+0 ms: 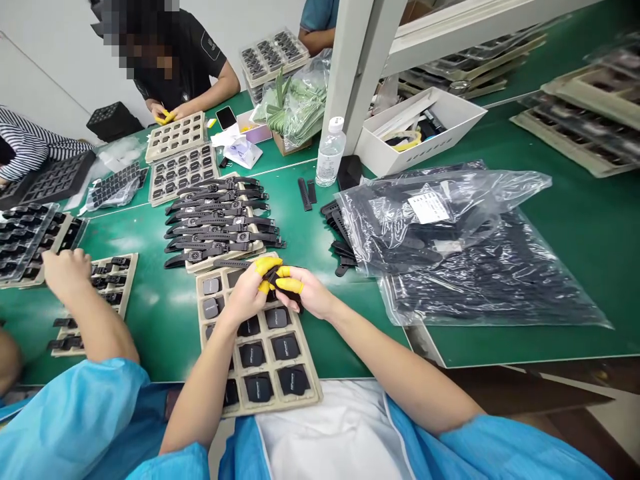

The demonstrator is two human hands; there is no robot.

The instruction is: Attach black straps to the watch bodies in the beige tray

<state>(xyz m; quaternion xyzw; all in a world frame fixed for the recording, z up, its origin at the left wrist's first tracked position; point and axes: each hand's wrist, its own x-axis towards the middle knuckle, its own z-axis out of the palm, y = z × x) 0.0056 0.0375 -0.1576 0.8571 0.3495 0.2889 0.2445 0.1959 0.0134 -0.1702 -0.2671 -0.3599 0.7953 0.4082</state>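
Observation:
My left hand (250, 290) and my right hand (306, 288) meet above the upper part of a beige compartment tray (316, 393), with yellow covers on their fingertips. Both are closed on a black watch strap (232, 264), whose end sticks out to the left. Fingers hide much of the dark piece between them, so I cannot tell how its parts join. Square black watch bodies (286, 347) sit in the tray's compartments below, and greyer ones (213, 308) show at its left. Just beyond, black watches with straps (225, 223) lie in rows across another tray.
Clear plastic bags (480, 267) of black straps cover the right side, with loose straps (305, 193) nearby. A water bottle (331, 152) stands by a white post (357, 73) and an open white box (420, 133). A co-worker's arm (95, 307) reaches in at left; another person (185, 60) works opposite.

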